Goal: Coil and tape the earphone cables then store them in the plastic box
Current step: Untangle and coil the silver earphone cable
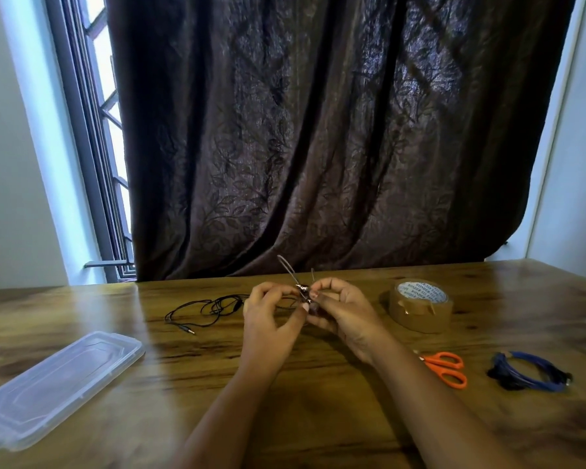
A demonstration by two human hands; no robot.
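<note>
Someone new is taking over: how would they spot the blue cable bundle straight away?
Start at the wooden table and go to its right side, past the brown tape roll. Just right of the orange-handled scissors lies the blue cable bundle, the only blue thing there, with black ends.

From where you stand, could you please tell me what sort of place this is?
Probably a room at home: a wooden table stands before a barred window hung with a dark leaf-patterned curtain, with household tape and orange scissors on it.
</note>
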